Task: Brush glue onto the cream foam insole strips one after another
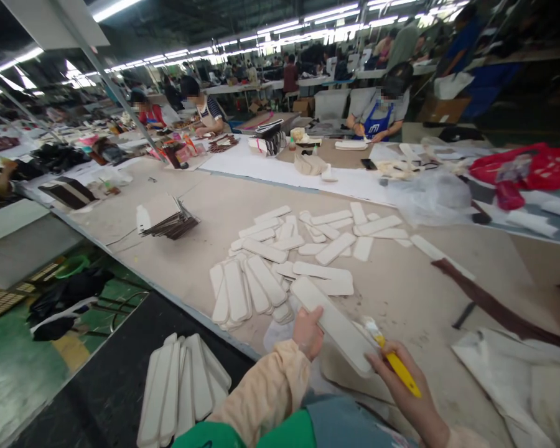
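Off-white flat strip with rounded ends point(331, 323) is held slanted over the table; our left hand point(308, 333) pinches its edge, our right hand point(405, 391) grips a yellow-handled brush point(402, 373), fingertips also on the strip. That shared grip could slip, smearing the face. Beyond: loose pile of off-white strips point(236, 289), beige-covered table point(224, 193), co-worker in blue apron point(380, 118), white tube lights point(116, 9).

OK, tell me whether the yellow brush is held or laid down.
Held: the right hand grips the yellow brush by its handle.
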Tool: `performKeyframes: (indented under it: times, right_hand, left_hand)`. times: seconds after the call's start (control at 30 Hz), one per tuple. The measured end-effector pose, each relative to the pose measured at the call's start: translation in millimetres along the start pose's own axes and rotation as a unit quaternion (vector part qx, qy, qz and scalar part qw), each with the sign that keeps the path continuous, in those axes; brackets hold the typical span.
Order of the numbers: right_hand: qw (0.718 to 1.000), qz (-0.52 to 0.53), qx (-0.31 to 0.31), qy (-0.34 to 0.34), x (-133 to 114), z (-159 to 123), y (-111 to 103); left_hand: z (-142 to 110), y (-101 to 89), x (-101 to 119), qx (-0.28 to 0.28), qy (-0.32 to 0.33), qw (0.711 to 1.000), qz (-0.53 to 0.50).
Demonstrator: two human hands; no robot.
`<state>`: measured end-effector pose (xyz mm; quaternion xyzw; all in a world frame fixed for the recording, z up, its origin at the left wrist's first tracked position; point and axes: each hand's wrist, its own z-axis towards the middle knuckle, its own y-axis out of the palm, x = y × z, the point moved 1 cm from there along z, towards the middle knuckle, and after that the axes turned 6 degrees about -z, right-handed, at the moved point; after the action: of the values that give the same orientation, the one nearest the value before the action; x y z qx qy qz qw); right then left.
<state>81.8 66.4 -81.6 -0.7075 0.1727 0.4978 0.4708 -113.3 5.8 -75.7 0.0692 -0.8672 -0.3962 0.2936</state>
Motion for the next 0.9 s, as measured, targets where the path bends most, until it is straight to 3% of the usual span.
performKeyframes:
  times: [0.23,0.37,0.53,0.7,0.9]
  right_hand:
    - [1.0,-0.007,0.005,0.03,-1.8,12.9,17.1]
    - [1.0,-0.014,-0.009,0.025,-13.3,17.1,21.3]
    - [0.999,-0.028,-0.023,0.03,-17.7,25.3,29.7]
    - [0.999,-0.028,-0.028,0.027,-19.1,32.5,40.3]
    - [0.999,-0.014,-0.038,0.034,-28.6,40.5,51.7]
  left_hand:
    - [36.2,-0.9,28.6,0.06,-0.015,0.995,-0.079]
    - [59.1,-7.7,38.6,0.117,0.011,0.991,-0.057]
    - [72.1,-11.2,47.3,0.146,0.034,0.988,-0.035]
    - [71.0,-17.7,49.4,0.108,0.006,0.993,-0.055]
    - [61.5,-38.4,43.7,0.064,-0.008,0.998,-0.008]
